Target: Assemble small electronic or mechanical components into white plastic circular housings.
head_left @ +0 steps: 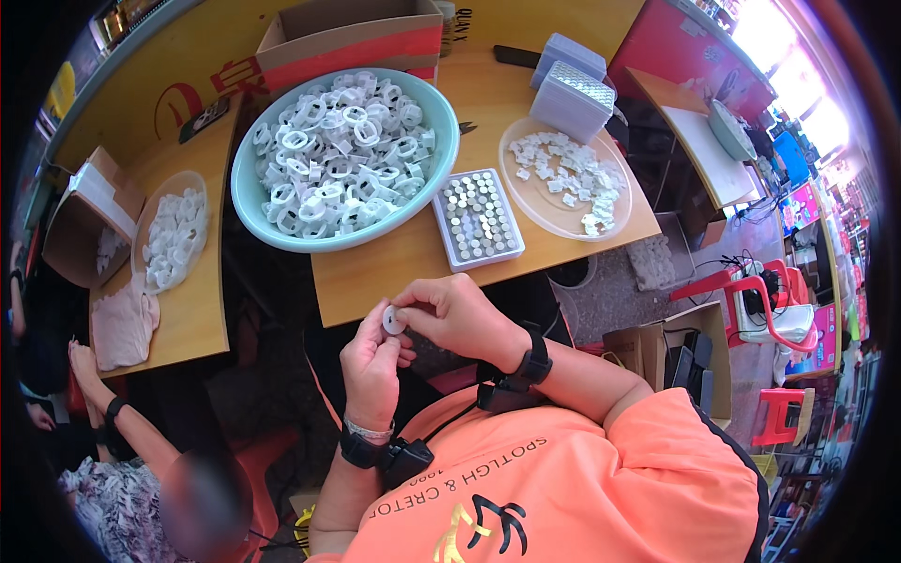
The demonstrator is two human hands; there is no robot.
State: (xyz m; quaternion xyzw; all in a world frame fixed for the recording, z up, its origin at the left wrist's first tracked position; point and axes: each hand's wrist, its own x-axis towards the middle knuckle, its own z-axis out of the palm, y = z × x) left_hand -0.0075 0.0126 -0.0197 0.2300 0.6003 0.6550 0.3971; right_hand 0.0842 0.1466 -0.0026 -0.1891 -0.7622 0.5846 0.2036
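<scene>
In front of my chest, at the table's near edge, my left hand [373,368] pinches a small round white plastic piece [393,321] with a dark mark or slot in it. My right hand [458,317] has its thumb and fingertips pressed to the same piece from the right. Whether my right fingers hold another tiny part against it is hidden. Just beyond my hands, a white tray [481,264] carries rows of small silvery discs. Further left stands a pale blue basin [324,246] heaped with white ring-shaped plastic parts.
Right of the tray, small white pieces lie on a translucent round lid [527,208], beside plastic boxes [569,111]. A cardboard box [352,47] stands behind the basin. Left, another table holds a tray of white parts [175,230] and a pink cloth [124,328]; another person [141,469] sits there.
</scene>
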